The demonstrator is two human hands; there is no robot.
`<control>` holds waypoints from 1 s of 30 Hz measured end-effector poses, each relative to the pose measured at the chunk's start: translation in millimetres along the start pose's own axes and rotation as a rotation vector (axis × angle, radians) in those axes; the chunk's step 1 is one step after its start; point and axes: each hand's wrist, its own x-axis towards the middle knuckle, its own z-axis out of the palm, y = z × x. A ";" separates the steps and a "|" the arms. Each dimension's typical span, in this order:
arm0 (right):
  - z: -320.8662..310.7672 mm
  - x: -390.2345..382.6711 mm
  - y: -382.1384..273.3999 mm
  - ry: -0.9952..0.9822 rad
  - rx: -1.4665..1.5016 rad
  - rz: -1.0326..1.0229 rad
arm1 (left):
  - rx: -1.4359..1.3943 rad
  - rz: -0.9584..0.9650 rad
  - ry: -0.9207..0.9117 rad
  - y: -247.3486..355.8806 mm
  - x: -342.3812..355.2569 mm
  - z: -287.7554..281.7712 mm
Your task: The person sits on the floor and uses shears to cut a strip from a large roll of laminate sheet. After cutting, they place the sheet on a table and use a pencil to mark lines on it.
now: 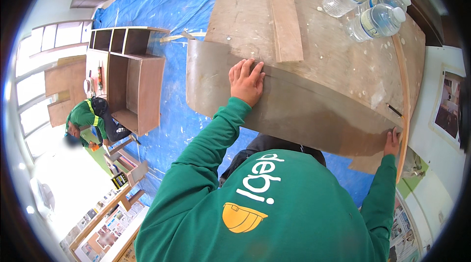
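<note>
A long grey-brown laminate sheet (294, 102) lies across the near edge of a plywood worktop (338, 63), its rounded left end sticking out past the board. Over its far edge curl the bent fingers of my left hand (247, 81), which grips it left of the middle. At the sheet's narrower right end, my right hand (391, 142) holds the corner, beside a thin wooden strip (401, 97). A dark pencil (394, 110) rests on the worktop just beyond my right hand. The undersides of both hands are hidden.
Three plastic water bottles (375, 21) lie or stand at the far right. A narrow plywood offcut (286, 24) sits beyond the sheet. Blue sheeting (171, 85) covers the floor. At left, a co-worker (88, 117) in green bends beside a wooden cabinet (147, 90).
</note>
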 end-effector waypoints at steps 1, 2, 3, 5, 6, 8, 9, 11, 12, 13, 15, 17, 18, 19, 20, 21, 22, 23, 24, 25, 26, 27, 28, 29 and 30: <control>-0.5 -0.2 2.6 0.010 0.008 -0.006 | -0.001 0.001 0.009 -0.2 -0.4 1.3; -0.6 -0.9 5.1 0.021 0.017 -0.011 | -0.003 0.002 0.017 -0.6 -0.7 2.4; 1.0 -0.5 2.4 0.029 0.028 -0.018 | 0.001 0.003 0.020 -1.0 -1.3 2.1; 0.6 -0.4 -2.6 0.022 -0.027 0.015 | 0.009 0.006 0.024 -1.7 -2.0 1.6; -0.1 -1.0 -3.7 0.021 -0.055 0.032 | 0.009 0.003 0.025 -1.7 -2.3 1.8; 0.9 -3.7 -5.7 0.012 -0.020 0.006 | 0.009 -0.001 0.026 -1.4 -3.1 2.3; 0.9 -4.6 -6.2 0.008 -0.003 -0.006 | 0.004 0.001 0.029 -1.8 -3.0 2.8; 0.9 -4.9 -7.2 0.019 -0.005 -0.009 | -0.005 0.007 0.035 -2.5 -2.6 3.3; 2.0 -4.9 -9.5 0.023 -0.005 -0.011 | -0.007 0.004 0.036 -2.3 -2.6 2.4; 2.3 -4.1 -11.9 0.020 -0.020 0.003 | -0.009 0.001 0.039 -1.8 -2.5 1.1; 2.2 -1.0 -17.1 0.014 -0.049 0.030 | -0.008 -0.004 0.043 -1.9 -3.5 -1.0; -3.0 -3.2 9.2 0.020 0.021 -0.002 | -0.035 0.009 0.038 -0.6 1.3 3.5; -2.7 -2.5 8.8 0.016 0.062 -0.026 | -0.028 0.006 0.036 0.2 1.4 4.0; -2.5 -3.0 8.6 0.018 0.050 -0.019 | -0.024 0.004 0.034 0.6 1.3 4.2; -0.6 -4.4 8.4 0.022 0.037 -0.011 | -0.020 0.003 0.032 0.9 1.5 4.5; 1.2 -5.9 1.5 0.024 0.027 -0.003 | -0.012 0.001 0.030 1.3 0.9 4.2; 0.5 -6.6 -6.4 0.018 0.007 0.007 | -0.007 -0.003 0.030 0.4 0.1 2.8; -1.1 -6.8 -14.2 0.013 -0.013 0.018 | -0.001 -0.005 0.029 -0.1 -0.7 1.7; -3.5 -7.3 -22.9 0.008 -0.032 0.030 | 0.001 -0.004 0.030 0.1 -1.1 0.6; -4.5 -7.3 -29.6 0.004 -0.050 0.042 | 0.004 -0.002 0.031 0.0 -1.2 -0.2; -4.4 -7.2 -36.5 -0.002 -0.068 0.055 | 0.008 0.000 0.032 -0.3 -1.7 -1.4; -4.4 -6.2 -41.1 -0.004 -0.086 0.068 | 0.012 0.000 0.036 0.4 -1.2 -1.5; -3.1 -6.3 -45.6 -0.008 -0.091 0.072 | 0.018 0.001 0.040 0.9 -1.6 -2.0; -1.2 -6.6 -50.0 -0.012 -0.096 0.077 | 0.024 0.001 0.043 0.3 -2.0 -3.1; -2.2 -6.1 -49.7 -0.011 -0.104 0.089 | 0.033 0.013 0.048 -1.0 -0.8 -3.1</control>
